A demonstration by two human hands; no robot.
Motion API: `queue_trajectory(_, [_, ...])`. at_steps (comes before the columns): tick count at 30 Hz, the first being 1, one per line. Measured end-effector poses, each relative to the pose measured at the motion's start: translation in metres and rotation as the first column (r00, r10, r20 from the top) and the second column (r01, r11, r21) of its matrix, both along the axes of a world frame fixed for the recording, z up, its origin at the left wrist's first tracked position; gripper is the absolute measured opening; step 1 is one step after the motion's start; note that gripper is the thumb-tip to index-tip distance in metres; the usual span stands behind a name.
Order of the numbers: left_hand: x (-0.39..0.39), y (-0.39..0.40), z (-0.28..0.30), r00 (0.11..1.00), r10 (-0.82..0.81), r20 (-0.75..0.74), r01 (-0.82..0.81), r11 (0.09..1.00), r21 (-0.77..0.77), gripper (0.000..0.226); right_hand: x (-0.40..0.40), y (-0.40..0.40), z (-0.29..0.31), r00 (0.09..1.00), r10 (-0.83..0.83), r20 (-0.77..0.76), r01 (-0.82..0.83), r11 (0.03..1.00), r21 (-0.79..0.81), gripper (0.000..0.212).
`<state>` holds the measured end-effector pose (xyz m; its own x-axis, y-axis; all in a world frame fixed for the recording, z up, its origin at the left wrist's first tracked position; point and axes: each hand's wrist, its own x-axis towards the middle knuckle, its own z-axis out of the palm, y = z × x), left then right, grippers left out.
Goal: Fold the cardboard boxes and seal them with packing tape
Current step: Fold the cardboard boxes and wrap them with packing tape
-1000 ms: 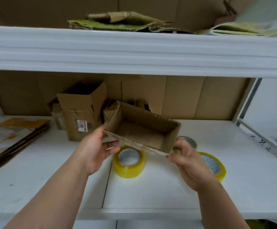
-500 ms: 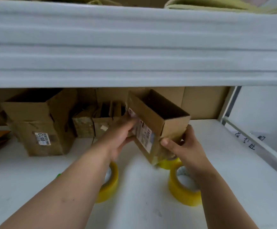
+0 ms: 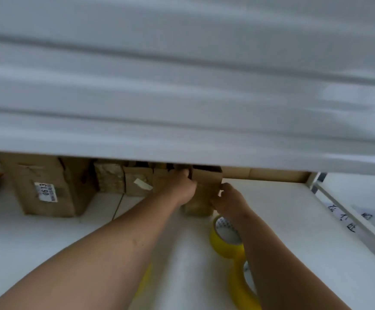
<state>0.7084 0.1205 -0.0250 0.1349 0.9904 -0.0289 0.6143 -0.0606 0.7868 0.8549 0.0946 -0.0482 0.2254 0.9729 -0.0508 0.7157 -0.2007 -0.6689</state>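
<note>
A small brown cardboard box [image 3: 204,189] stands on the white shelf [image 3: 282,220], far back under the upper shelf's edge, which hides its top. My left hand [image 3: 183,186] grips its left side, fingers curled over the upper edge. My right hand [image 3: 229,201] holds its right side low down. Two yellow rolls of packing tape [image 3: 224,240] [image 3: 244,285] lie under my right forearm. A third yellow roll [image 3: 145,280] peeks out beneath my left forearm.
The white upper shelf front [image 3: 182,86] fills the top half of the view. A larger brown box with a 0613 label [image 3: 45,186] stands at the left. Several small boxes [image 3: 135,182] line the back wall. A white rail [image 3: 349,215] bounds the shelf's right side.
Both hands have pushed the small box away, back into the shelf beside the other small boxes. The camera has dropped, and the upper shelf now covers much more of the view.
</note>
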Motion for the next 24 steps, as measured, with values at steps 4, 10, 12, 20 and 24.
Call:
queue_trajectory(4, [-0.005, -0.013, -0.012, 0.953, 0.016, 0.304, 0.025, 0.991, -0.132, 0.071, -0.001, 0.002, 0.005, 0.945, 0.053, -0.321, -0.073, 0.996, -0.048, 0.056])
queue_trajectory(10, [-0.014, -0.042, -0.009, 0.89, 0.032, 0.455, 0.027, 0.992, -0.122, 0.045, -0.009, 0.0, 0.008, 0.762, 0.06, -0.645, -0.076, 0.997, 0.002, 0.054])
queue_trajectory(12, [-0.021, -0.054, -0.007, 0.953, 0.002, 0.304, 0.0, 1.0, -0.007, 0.044, -0.008, -0.003, 0.005, 0.859, 0.02, -0.512, -0.017, 1.0, 0.011, 0.06])
queue_trajectory(20, [-0.074, -0.094, -0.003, 0.808, 0.207, -0.551, -0.08, 0.966, 0.245, 0.066, -0.067, -0.045, 0.004, 0.947, 0.244, 0.207, -0.284, 0.939, 0.194, 0.079])
queue_trajectory(24, [-0.122, -0.119, 0.0, 0.714, 0.231, -0.661, -0.057, 0.96, 0.274, 0.071, -0.108, -0.07, 0.002, 0.89, 0.338, 0.306, -0.4, 0.9, 0.171, 0.075])
